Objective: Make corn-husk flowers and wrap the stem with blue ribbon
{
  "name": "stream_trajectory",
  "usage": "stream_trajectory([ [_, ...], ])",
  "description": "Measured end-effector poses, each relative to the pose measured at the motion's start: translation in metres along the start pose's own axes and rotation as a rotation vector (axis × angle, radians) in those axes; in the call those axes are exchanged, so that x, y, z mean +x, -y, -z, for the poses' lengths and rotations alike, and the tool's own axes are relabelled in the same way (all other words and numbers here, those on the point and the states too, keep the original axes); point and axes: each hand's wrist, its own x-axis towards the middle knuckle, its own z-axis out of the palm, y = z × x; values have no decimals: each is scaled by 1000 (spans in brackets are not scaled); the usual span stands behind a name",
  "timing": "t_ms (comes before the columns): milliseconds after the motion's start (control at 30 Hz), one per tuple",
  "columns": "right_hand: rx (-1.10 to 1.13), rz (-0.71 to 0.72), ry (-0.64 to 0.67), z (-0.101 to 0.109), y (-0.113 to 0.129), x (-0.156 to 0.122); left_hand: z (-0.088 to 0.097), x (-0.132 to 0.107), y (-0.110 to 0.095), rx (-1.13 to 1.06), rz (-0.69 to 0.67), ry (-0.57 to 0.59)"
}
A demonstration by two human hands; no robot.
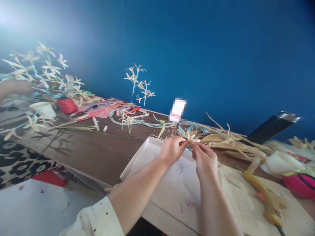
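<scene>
My left hand (172, 149) and my right hand (205, 159) meet above a shallow white box (145, 154), both pinched on a small straw flower (190, 137) with pale, pointed petals. The fingers of each hand are closed on it from either side. A pile of dried straw strips (230, 142) lies just behind the hands. A pale blue ribbon (183, 127) curls beside the pile.
A yellow glue gun (264, 198) rests on printed paper at the right. Finished straw flower stems (139, 83) stand at the back, more (46, 70) at the far left near a red spool (67, 105) and white cup (44, 109). A black tumbler (272, 126) lies tipped at right.
</scene>
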Motion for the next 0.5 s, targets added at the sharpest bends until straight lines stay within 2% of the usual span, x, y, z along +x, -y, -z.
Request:
stream_trajectory([
  [267, -120, 29, 24, 0, 7, -2, 0, -4, 0, 188, -152, -32],
  [500, -146, 61, 67, 0, 6, -2, 1, -7, -1, 349, -183, -23],
])
